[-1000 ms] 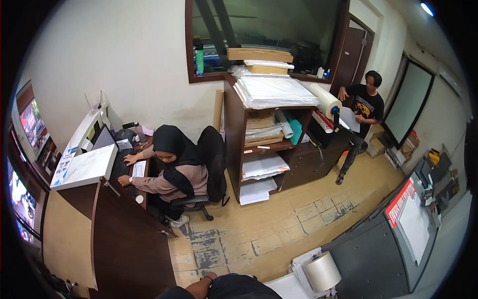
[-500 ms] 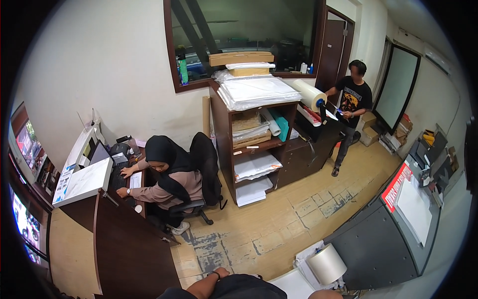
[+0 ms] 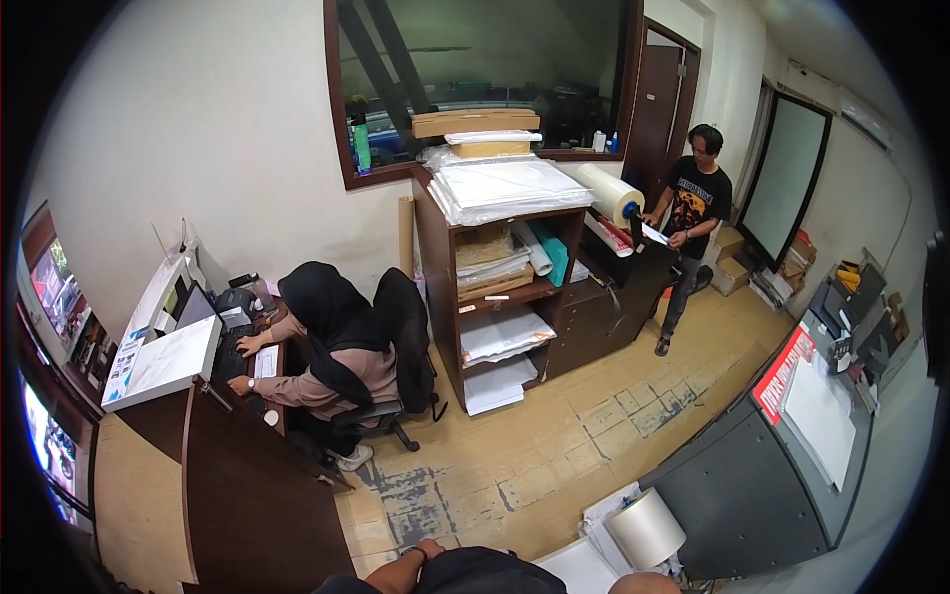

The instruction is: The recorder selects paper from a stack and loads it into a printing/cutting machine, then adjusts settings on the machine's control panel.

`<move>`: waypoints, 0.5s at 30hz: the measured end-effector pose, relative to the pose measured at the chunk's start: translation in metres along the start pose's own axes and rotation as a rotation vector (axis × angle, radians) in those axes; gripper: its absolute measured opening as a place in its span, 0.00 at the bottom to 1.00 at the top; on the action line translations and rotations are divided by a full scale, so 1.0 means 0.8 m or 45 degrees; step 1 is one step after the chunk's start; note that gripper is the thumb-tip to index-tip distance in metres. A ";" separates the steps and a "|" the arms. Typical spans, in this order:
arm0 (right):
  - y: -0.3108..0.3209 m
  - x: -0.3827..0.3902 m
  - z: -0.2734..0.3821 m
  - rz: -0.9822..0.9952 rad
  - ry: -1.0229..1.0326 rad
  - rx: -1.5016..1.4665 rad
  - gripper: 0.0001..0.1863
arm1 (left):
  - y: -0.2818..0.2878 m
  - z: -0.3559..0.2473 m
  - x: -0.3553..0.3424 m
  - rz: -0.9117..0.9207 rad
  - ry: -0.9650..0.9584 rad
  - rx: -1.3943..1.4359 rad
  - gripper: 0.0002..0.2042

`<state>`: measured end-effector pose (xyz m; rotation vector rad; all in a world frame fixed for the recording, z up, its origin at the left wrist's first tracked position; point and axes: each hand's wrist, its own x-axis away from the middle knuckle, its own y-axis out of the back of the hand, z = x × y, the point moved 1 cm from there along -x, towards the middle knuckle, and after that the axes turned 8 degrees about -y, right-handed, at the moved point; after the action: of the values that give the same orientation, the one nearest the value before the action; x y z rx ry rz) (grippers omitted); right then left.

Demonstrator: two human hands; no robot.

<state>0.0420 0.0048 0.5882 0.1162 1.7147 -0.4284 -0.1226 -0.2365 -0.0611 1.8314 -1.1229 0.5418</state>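
My left hand (image 3: 427,549) shows at the lower edge, with a dark band at the wrist. It lies against dark clothing (image 3: 485,572), and its fingers are too small and hidden to read. I see nothing held in it. A rounded patch of bare skin at the bottom right of the clothing may be part of my right arm; no right hand can be made out. Nearest to that patch are a white flat surface (image 3: 579,571) and a thick roll of pale film or paper (image 3: 645,530).
One person (image 3: 332,346) sits at a desk at left, hands by a keyboard (image 3: 233,356). Another person (image 3: 698,198) stands at the far right, holding a white sheet. A brown shelf unit (image 3: 440,287) bears stacked sheets. A large grey machine (image 3: 732,505) stands at right.
The standing person's head and hands have shifted slightly, and the white sheet shows more plainly. The seated person's head has turned a little. My left hand has barely moved.
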 end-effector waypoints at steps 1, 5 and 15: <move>0.000 -0.001 -0.002 -0.018 0.001 0.008 0.08 | -0.001 0.001 0.000 -0.012 0.012 0.039 0.26; 0.010 -0.005 -0.010 -0.015 0.095 -0.101 0.08 | -0.006 0.012 -0.009 0.045 0.038 0.053 0.25; 0.033 -0.007 0.023 0.025 -0.104 0.053 0.07 | -0.031 0.029 -0.046 0.248 -0.336 -0.274 0.25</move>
<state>0.0684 0.0235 0.5860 0.1439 1.6236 -0.4483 -0.1209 -0.2338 -0.1112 1.6480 -1.4880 0.2791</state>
